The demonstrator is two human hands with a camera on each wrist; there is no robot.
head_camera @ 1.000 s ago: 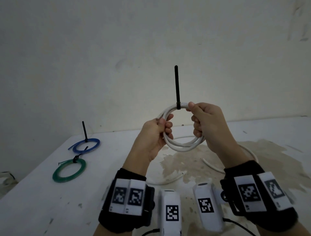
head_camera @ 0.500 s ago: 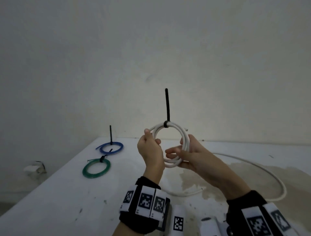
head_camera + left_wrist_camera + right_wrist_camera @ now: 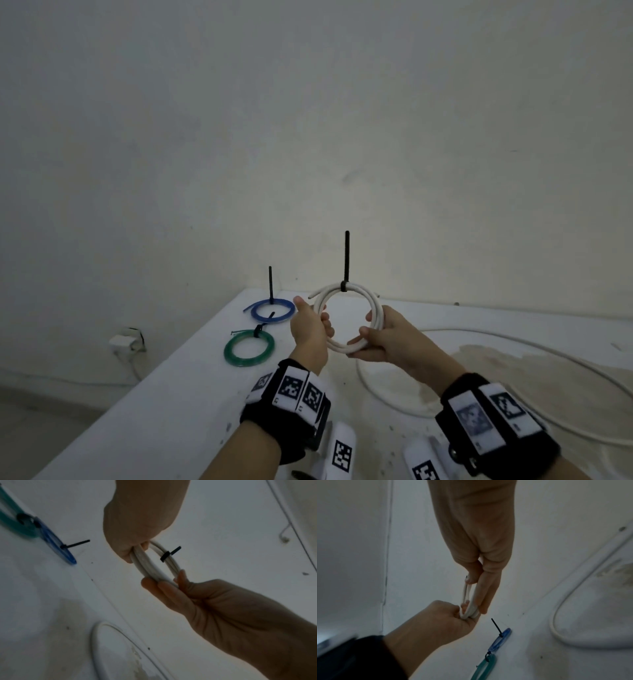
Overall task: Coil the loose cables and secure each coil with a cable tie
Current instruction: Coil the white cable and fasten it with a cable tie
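I hold a white cable coil (image 3: 369, 297) upright above the table, facing me. A black cable tie (image 3: 344, 286) cinches its top, with the tail pointing straight up. My left hand (image 3: 310, 329) grips the coil's left side with curled fingers. My right hand (image 3: 376, 337) pinches the lower right, thumb inside the ring and fingers beneath. In the left wrist view the coil (image 3: 149, 566) and the tie (image 3: 165, 557) sit between both hands. The right wrist view shows the coil (image 3: 464, 592) edge-on.
A tied blue coil (image 3: 273, 310) and a tied green coil (image 3: 249, 349) lie on the white table (image 3: 171, 394) at left, near its left edge. A loose white cable (image 3: 479, 334) loops across a stained patch at right. A wall plug (image 3: 125, 342) sits low at left.
My right hand left the top of the coil by the tie and now holds its lower right. The coil turned to face me and sits lower and farther out over the table.
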